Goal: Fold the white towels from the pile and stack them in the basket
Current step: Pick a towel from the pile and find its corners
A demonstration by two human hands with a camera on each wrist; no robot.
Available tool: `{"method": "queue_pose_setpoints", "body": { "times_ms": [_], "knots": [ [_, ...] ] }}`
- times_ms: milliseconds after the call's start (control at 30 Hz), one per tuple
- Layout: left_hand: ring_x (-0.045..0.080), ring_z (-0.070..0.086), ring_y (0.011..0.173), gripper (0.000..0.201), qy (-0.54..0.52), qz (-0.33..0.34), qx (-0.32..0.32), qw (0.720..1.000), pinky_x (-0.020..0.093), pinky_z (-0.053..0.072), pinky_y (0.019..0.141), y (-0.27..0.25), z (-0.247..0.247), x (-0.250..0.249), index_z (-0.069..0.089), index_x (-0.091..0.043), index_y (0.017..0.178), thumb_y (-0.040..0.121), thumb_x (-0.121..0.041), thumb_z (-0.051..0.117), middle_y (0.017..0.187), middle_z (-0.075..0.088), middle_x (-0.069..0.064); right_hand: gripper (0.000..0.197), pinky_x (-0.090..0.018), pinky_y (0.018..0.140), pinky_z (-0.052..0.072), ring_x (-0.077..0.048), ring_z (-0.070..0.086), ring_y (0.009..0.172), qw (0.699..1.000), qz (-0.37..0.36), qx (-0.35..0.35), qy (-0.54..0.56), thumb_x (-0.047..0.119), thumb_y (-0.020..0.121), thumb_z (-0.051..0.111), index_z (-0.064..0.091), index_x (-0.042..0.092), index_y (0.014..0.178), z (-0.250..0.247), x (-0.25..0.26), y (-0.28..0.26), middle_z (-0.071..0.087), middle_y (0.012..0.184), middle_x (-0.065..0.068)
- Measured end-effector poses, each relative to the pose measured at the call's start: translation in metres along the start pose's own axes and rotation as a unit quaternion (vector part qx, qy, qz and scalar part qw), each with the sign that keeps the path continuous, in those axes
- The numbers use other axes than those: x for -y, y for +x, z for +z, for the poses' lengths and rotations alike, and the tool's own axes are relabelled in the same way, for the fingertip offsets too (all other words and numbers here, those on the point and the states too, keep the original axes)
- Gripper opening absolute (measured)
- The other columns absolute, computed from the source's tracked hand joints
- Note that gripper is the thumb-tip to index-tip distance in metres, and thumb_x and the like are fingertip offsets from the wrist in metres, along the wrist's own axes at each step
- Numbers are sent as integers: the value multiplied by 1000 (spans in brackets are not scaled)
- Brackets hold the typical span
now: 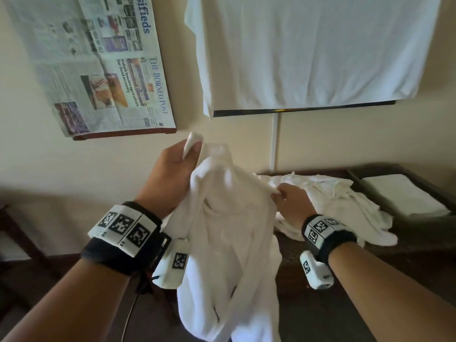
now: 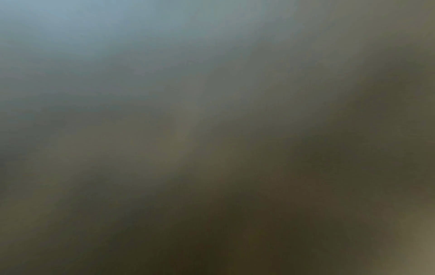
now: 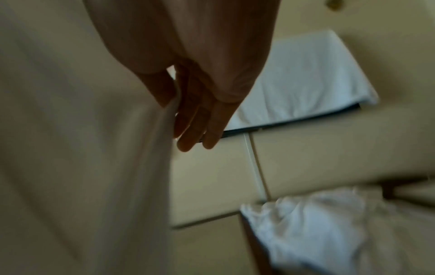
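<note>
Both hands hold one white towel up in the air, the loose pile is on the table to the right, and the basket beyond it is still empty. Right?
Not quite: the basket is not empty. The head view shows a folded towel already in it. The rest stands: left hand and right hand hold the towel up, with the pile to the right.

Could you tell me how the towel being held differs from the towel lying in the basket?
The held towel hangs crumpled in the air, pinched by the left hand and right hand; the basket towel lies flat and neatly folded. The held one is unfolded, the basket one finished. Both are white.
</note>
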State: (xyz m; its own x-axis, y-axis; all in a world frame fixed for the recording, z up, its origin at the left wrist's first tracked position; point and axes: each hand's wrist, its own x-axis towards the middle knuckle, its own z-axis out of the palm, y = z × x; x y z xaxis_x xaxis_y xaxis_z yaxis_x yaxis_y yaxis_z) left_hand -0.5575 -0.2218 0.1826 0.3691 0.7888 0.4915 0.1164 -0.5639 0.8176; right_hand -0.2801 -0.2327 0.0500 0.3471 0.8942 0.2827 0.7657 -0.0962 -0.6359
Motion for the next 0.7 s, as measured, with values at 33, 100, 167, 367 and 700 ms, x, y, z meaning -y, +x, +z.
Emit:
{"method": "queue_pose_setpoints", "body": {
  "times_ms": [33, 100, 167, 367, 700],
  "knots": [
    [10, 45, 69, 47, 4, -11, -1, 1000, 35, 40, 71, -6, -6, 4, 51, -29, 59, 105, -19, 53, 65, 49, -12, 29, -30, 60, 40, -23, 56, 71, 997, 30, -16, 73, 28, 91, 50, 58, 3, 79, 3, 10, 0, 62, 73, -3],
    [11, 52, 70, 40, -7, -48, -11, 999, 36, 46, 73, -16, -19, 13, 58, -23, 66, 106, -25, 51, 68, 57, -9, 26, -35, 67, 50, -25, 62, 76, 975, 61, -59, 207, 29, 85, 52, 62, 5, 83, 7, 34, 0, 67, 77, -6],
    [15, 60, 72, 37, -32, -90, -31, 995, 39, 50, 76, -24, -28, 20, 66, -16, 79, 107, -33, 48, 73, 64, -1, 11, -23, 71, 50, -14, 63, 84, 961, 45, -87, 257, 16, 88, 54, 65, 12, 90, 3, 65, -4, 68, 86, 2],
    [19, 64, 74, 41, -66, -122, -19, 990, 45, 54, 79, -33, -33, 35, 67, -12, 86, 105, -42, 48, 77, 68, 5, 14, -25, 77, 51, -12, 65, 83, 960, -248, -44, 120, 9, 92, 55, 67, 14, 96, -17, 160, -24, 71, 88, 5],
    [17, 66, 78, 40, -58, -113, 24, 992, 45, 52, 80, -23, -24, 26, 67, -15, 87, 105, -44, 48, 81, 70, 2, 21, -29, 63, 47, -14, 59, 64, 965, -244, 64, 70, 32, 83, 73, 59, 20, 73, -9, 148, -49, 59, 62, 7]
  ]
}}
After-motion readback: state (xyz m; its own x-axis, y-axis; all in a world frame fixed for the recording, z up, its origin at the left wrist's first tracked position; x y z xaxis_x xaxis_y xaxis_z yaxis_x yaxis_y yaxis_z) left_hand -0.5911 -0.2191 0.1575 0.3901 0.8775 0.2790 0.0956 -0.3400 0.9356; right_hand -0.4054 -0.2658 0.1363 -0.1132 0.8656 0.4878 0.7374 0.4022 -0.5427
